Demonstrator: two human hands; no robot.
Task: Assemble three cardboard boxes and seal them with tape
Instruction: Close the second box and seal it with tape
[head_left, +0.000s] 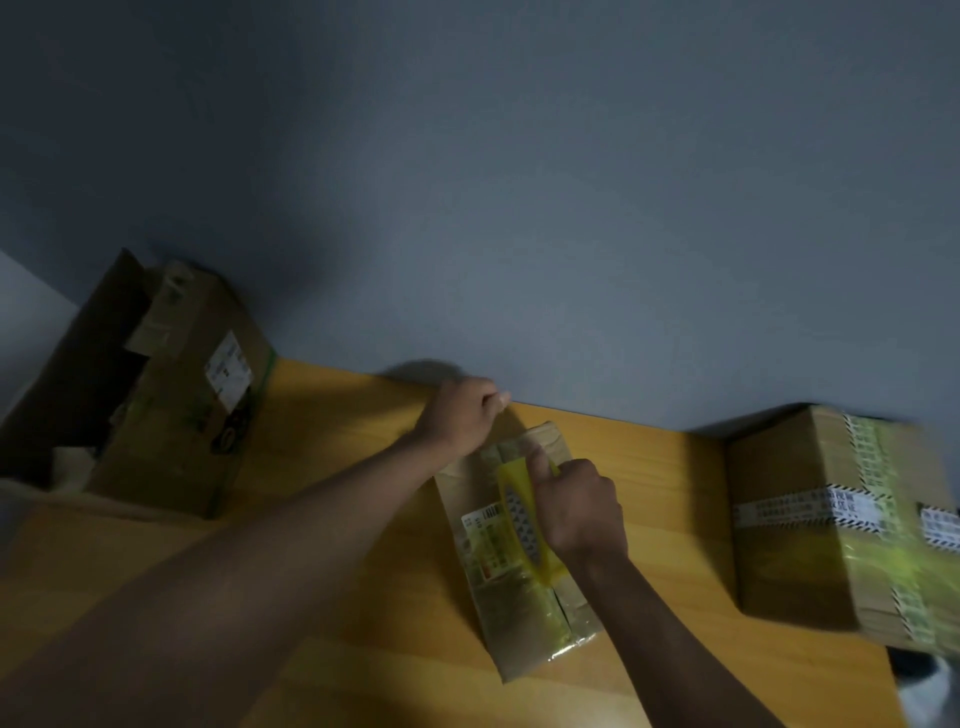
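Head view: right hand (579, 512) around tape roll (522, 514)

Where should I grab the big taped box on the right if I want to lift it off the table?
Judging by its pose, take the big taped box with two hands on its opposite side walls, coming from above. It stands square on the table, the back sits against the wall, and the glossy tape across the top could be slippery.

Single head-worn wide-angle view, tilted, facing forward and down from close range onto the tabletop (332, 597) against a wall (519, 208).
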